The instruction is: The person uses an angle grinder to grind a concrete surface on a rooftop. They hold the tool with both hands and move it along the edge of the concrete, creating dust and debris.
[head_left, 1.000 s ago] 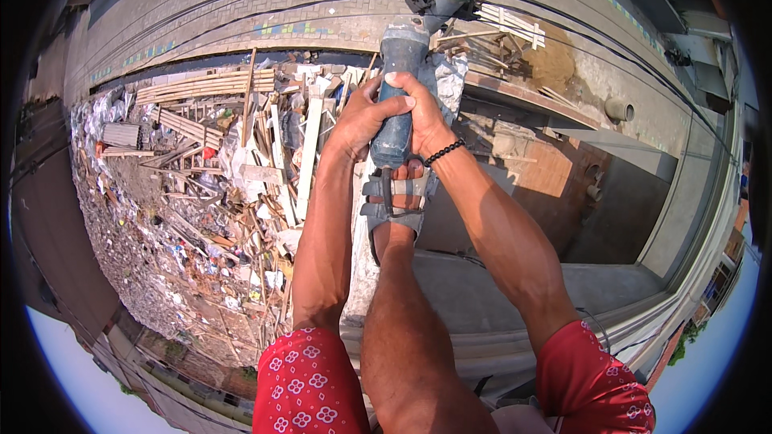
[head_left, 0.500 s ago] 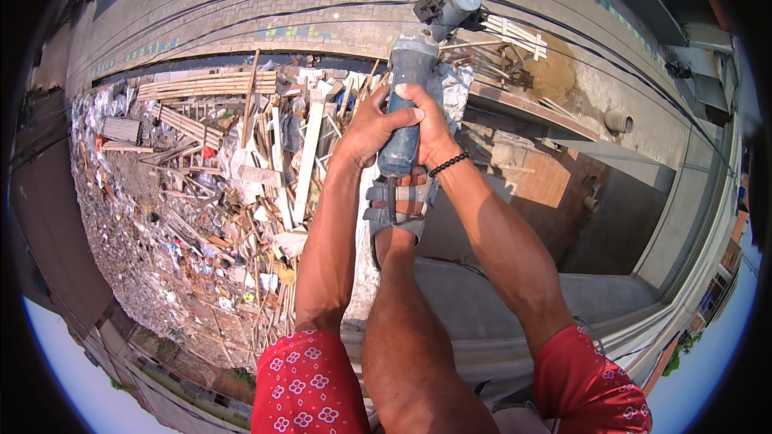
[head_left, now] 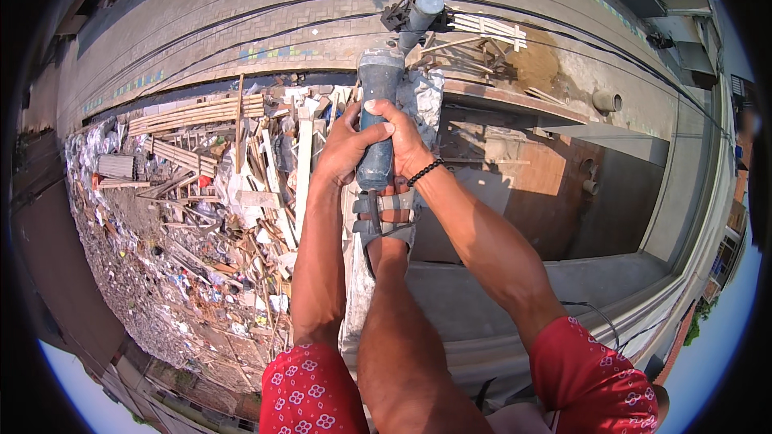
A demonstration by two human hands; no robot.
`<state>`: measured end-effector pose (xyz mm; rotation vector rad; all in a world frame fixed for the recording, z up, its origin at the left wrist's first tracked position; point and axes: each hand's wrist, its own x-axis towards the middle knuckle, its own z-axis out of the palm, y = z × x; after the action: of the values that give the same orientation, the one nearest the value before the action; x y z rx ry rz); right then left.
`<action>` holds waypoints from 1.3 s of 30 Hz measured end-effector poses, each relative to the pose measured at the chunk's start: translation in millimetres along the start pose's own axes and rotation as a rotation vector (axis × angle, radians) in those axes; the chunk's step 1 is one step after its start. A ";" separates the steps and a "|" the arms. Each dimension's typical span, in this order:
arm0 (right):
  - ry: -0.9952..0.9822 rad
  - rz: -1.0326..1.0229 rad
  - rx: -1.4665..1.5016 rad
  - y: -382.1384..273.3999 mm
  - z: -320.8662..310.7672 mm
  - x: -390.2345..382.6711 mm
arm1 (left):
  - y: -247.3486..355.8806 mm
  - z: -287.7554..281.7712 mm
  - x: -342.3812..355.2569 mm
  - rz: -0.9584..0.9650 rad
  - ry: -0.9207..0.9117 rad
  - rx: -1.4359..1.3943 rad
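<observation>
You had both hands wrapped tight around that upright grey-blue pipe, left hand clamped on from the left and right hand from the other side with the thumb up near the top of your grip. Fingers fully curled, no gap showing, so it was a proper two-handed hold. The black bead bracelet sat on your right wrist just under it.

As for progress, honestly hard to call. The pipe stood on the ledge edge right above your sandalled foot, and its top end met a lighter grey pipe fitting further out from your hands. Whether that joint was seated or loose, I couldn't tell from up there. My guess is you were mid-way, steadying or working it rather than finished.

The pipe itself looked worn: dusty, scuffed, paler and chalky near the top, darker where you gripped.

Way below, left of your hands, lay a big heap of broken timber and rubble.
</observation>
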<state>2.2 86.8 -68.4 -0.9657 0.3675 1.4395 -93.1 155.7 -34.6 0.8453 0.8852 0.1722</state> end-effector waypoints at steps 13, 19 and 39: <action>-0.001 -0.048 -0.023 5.3 -3.3 3.6 | 0.2 -1.1 1.0 -0.001 -0.020 0.007; -0.002 -0.036 0.024 4.7 -0.1 -0.3 | -1.2 -2.4 1.6 0.002 -0.037 0.051; 0.045 -0.087 -0.065 0.6 1.8 -7.7 | -5.1 -1.8 -0.8 -0.016 -0.014 0.004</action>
<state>-0.1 82.9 -61.9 -1.0560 0.3098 1.3595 -95.9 153.0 -38.4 0.8418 0.8787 0.1510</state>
